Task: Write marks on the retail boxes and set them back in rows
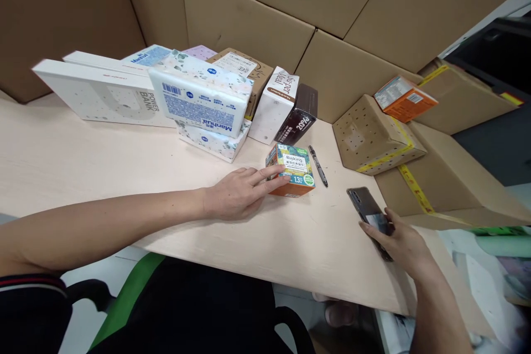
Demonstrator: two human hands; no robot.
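Observation:
My left hand lies on the pale wooden table, fingers stretched out and touching the left side of a small orange and green Binking box. My right hand grips a dark phone near the table's right front edge. A black pen lies just right of the small box.
Behind the box stand Manhua tissue packs, a white power bank box, a Super Meal carton and a dark brown box. Cardboard boxes with an orange box on top fill the right. A cardboard wall rises behind.

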